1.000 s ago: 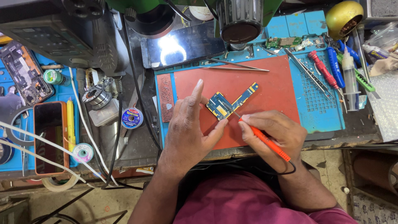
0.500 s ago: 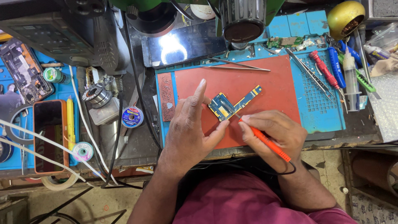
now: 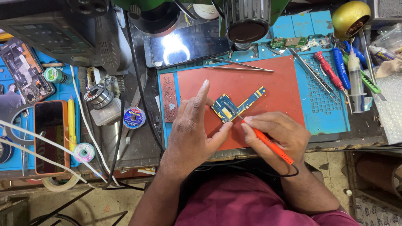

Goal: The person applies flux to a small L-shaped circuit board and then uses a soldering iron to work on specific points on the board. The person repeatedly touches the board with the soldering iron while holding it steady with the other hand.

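A small blue L-shaped circuit board (image 3: 234,104) lies on the red mat (image 3: 268,88) in the middle of the bench. My left hand (image 3: 194,125) rests on the mat just left of the board, thumb against its lower edge and index finger stretched up. My right hand (image 3: 278,136) grips an orange soldering iron (image 3: 268,142) like a pen. Its tip touches the board near the middle of its lower edge.
Tweezers (image 3: 238,66) lie at the mat's top edge, below a phone with a bright reflection (image 3: 186,44). Screwdrivers and a syringe (image 3: 356,79) sit on the blue mat at right. A solder wick spool (image 3: 134,117), an orange-cased phone (image 3: 50,134) and cables fill the left side.
The view has shifted slightly. My hands and the iron stay on the board with almost no movement.
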The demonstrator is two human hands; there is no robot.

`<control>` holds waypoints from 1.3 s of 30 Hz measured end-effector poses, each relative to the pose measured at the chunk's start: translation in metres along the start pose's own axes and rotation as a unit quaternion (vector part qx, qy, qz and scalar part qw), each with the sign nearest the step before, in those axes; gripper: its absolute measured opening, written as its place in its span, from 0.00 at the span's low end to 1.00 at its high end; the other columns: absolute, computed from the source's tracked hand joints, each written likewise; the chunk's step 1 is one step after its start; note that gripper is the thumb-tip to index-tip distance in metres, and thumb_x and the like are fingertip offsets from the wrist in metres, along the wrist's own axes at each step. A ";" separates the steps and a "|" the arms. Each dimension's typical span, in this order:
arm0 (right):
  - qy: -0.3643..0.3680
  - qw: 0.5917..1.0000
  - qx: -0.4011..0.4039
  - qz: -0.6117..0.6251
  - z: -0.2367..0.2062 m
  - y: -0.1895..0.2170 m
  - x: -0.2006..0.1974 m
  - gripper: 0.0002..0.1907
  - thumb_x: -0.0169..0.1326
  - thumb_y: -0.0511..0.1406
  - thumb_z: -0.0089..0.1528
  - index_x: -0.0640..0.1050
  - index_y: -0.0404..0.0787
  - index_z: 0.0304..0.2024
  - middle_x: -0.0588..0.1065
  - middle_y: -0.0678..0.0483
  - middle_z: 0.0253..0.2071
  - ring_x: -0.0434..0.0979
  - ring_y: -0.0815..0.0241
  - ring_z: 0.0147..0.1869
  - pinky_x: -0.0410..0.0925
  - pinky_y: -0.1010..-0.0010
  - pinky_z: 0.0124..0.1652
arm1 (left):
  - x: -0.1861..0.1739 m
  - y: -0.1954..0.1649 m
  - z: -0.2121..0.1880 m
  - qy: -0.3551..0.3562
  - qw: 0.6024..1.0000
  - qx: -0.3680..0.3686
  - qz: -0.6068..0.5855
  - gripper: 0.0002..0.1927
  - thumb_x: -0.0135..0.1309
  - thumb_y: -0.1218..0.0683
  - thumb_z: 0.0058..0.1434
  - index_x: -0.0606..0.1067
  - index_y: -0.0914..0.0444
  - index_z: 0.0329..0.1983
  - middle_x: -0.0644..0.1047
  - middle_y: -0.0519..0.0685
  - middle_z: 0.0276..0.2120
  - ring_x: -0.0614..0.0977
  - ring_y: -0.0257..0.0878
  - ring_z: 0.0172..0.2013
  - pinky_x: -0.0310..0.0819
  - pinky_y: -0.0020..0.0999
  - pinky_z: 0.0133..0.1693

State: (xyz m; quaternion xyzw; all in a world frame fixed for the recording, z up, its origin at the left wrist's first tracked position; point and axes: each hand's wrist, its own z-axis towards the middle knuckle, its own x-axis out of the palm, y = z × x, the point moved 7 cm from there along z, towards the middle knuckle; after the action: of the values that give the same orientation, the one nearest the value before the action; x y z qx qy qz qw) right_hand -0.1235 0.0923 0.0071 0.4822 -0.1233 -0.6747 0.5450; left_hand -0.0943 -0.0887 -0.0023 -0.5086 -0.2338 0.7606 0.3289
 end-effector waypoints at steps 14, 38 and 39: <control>0.001 1.000 -0.010 -0.013 0.002 0.003 0.001 0.10 0.68 0.28 0.56 0.82 0.36 0.40 0.81 0.50 0.38 0.83 0.57 0.41 0.75 0.71 0.41 | -0.001 0.001 0.000 0.001 1.000 -0.005 -0.001 0.50 0.69 0.54 0.57 0.53 0.67 0.76 0.76 0.53 0.49 0.77 0.48 0.51 0.72 0.44 0.55; 0.005 1.000 0.001 -0.012 0.004 0.003 -0.003 0.11 0.67 0.29 0.56 0.82 0.37 0.41 0.81 0.50 0.39 0.84 0.56 0.42 0.75 0.70 0.42 | -0.002 -0.004 0.001 -0.005 1.000 0.005 0.004 0.50 0.70 0.55 0.56 0.54 0.68 0.75 0.76 0.52 0.49 0.77 0.47 0.50 0.73 0.43 0.55; 0.003 1.000 0.002 -0.013 0.004 0.003 -0.004 0.11 0.67 0.29 0.56 0.82 0.37 0.40 0.81 0.50 0.39 0.84 0.57 0.41 0.75 0.70 0.42 | -0.002 -0.005 0.001 -0.005 1.000 0.004 0.006 0.51 0.70 0.55 0.55 0.54 0.68 0.75 0.76 0.52 0.49 0.77 0.47 0.50 0.73 0.43 0.54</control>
State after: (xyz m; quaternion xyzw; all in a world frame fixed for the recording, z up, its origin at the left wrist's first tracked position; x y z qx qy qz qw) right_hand -0.1248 0.0932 0.0133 0.4871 -0.1170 -0.6796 0.5358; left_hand -0.0937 -0.0870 0.0027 -0.5051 -0.2294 0.7660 0.3248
